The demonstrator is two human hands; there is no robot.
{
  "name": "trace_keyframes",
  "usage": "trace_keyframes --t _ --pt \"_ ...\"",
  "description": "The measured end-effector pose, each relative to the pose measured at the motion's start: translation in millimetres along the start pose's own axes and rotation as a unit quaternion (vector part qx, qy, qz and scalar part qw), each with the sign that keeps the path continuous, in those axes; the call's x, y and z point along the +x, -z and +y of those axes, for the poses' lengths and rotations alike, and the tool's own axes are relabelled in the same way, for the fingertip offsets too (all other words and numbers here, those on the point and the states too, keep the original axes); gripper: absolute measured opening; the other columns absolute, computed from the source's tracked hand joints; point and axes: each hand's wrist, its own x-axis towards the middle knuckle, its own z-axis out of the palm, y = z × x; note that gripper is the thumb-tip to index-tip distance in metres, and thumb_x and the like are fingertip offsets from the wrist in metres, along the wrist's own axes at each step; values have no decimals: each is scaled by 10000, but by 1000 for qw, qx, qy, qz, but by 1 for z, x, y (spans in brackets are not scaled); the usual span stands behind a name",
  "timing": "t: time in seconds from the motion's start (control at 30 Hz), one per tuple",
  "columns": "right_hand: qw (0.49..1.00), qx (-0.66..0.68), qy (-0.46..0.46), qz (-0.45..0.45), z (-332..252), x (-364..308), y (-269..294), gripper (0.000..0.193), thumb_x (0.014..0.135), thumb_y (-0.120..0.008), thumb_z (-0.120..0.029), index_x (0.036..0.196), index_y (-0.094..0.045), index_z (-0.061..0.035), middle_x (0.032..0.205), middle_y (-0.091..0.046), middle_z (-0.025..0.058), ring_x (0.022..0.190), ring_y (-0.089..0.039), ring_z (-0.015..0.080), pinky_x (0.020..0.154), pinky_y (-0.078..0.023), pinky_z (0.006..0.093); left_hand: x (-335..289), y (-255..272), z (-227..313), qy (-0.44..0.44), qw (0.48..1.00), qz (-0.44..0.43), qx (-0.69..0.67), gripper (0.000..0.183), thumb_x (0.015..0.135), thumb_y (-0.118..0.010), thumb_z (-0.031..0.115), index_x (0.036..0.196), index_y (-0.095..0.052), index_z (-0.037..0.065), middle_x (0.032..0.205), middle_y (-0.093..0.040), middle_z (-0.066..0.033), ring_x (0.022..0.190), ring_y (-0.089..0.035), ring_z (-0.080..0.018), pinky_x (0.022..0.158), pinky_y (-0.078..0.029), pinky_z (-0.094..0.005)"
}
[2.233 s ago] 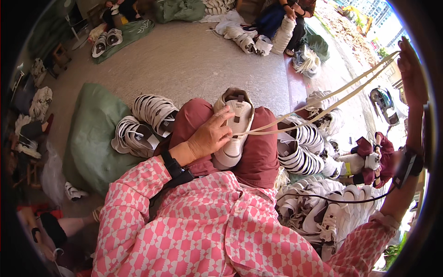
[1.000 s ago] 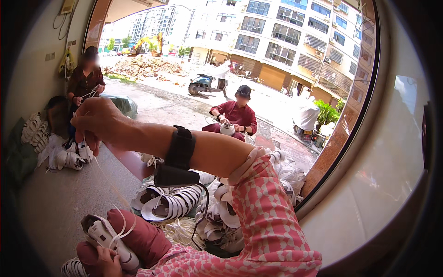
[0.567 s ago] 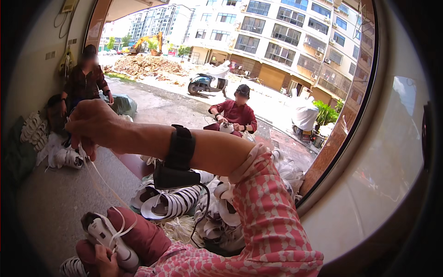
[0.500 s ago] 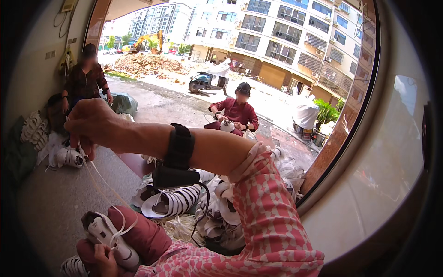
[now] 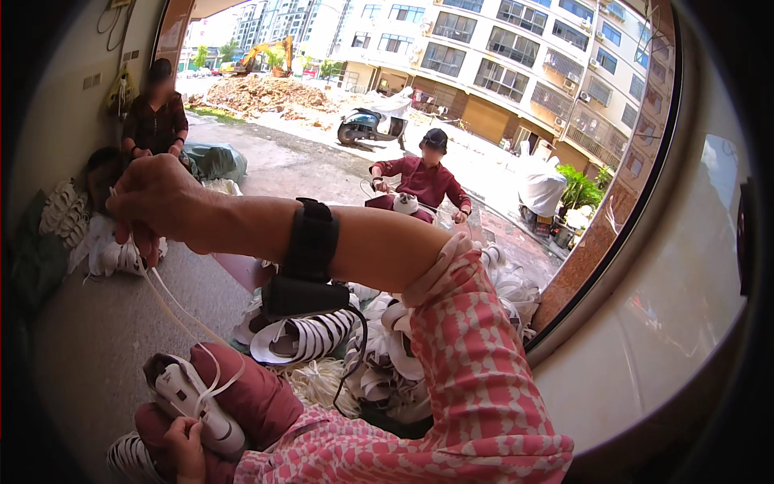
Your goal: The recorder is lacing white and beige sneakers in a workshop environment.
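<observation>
White laces (image 5: 173, 310) are pulled taut by the right hand (image 5: 153, 206), raised at the upper left of the frame and closed around them. At the lower left, a white shoe (image 5: 197, 399) is apparently gripped on the knee by the left hand (image 5: 185, 444).

No labels, signs or screens show clearly. The only packages are sacks: 1 grey-green sack (image 5: 216, 160) lies on the ground beside the seated person at the upper left, and 1 tall white wrapped bundle (image 5: 542, 184) stands at the kerb on the right, next to potted green plants (image 5: 582, 187).
</observation>
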Motion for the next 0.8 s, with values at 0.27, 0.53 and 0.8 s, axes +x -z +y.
trace_keyframes --t 0.27,0.53,0.8 --pt "1000 4 1 -18 2 8 -4 154 892 -580 -44 851 -549 101 672 -655 181 445 -625 211 365 -523 320 2 10 25 -18 996 -52 65 109 759 -672 46 831 -615 -12 818 -593 -140 760 -588 -268 682 -457 -345" --pt "996 63 66 22 -13 36 -8 218 929 -595 -96 985 -500 92 683 -637 171 467 -627 233 411 -561 367 -8 1 36 -319 919 -179 146 232 738 -703 81 955 -637 32 1020 -642 -128 1021 -604 -319 931 -469 -432" --pt "996 35 58 50 -17 55 -29 199 930 -581 -84 950 -515 102 701 -631 162 457 -614 222 424 -567 358 -12 -3 39 -318 900 -250 163 283 766 -689 90 1031 -636 9 1126 -642 -146 1121 -588 -336 1024 -439 -437"
